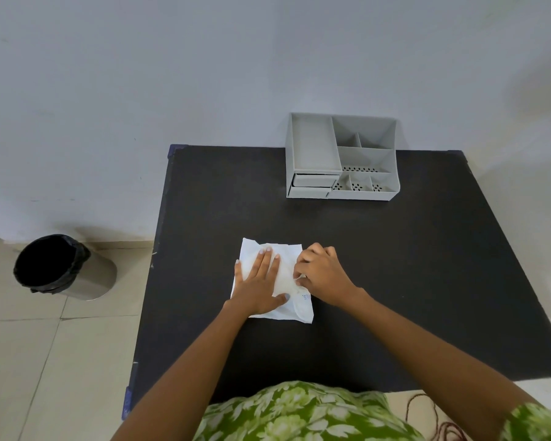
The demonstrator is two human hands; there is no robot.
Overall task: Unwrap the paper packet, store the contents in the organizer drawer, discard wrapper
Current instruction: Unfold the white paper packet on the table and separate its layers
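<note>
A white paper packet (287,275) lies flat near the middle of the black table (395,265). My left hand (260,281) rests flat on its left half, fingers spread. My right hand (320,272) pinches the packet's right edge with curled fingers. What the paper holds is hidden. A grey organizer (341,155) stands at the table's far edge against the wall; its small drawer (312,186) at the lower left front looks slightly pulled out.
A round metal bin (62,267) with a black liner stands on the tiled floor left of the table. A white wall runs behind the table. A dark red cord (439,421) lies on the floor at the lower right.
</note>
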